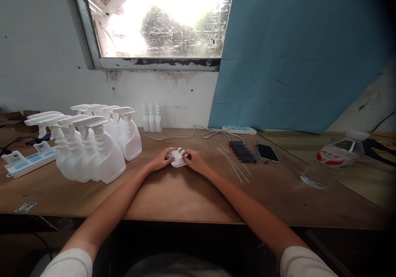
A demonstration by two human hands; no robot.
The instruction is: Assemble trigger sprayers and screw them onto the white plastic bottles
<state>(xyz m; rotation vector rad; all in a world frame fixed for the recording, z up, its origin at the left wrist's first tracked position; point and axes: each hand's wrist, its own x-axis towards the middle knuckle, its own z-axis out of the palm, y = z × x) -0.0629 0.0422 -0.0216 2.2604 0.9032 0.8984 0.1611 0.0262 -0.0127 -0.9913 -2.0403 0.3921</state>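
Note:
In the middle of the table, my left hand (161, 160) and my right hand (194, 161) meet around a small white plastic piece (177, 158). It looks like a trigger sprayer part, but fingers cover some of it. My left fingers are closed on its left side, and my right fingers pinch its right side. To the left stand several white spray bottles (108, 157) in two rows, with trigger heads on top. Several thin clear tubes (235, 165) lie loose to the right of my right hand.
Three white bottles without trigger heads (152, 118) stand by the wall. Power strips (32, 161) and cables lie left and at the back. On the right are a phone (268, 153), a pixelated dark object (243, 151) and a clear drink bottle (335, 157).

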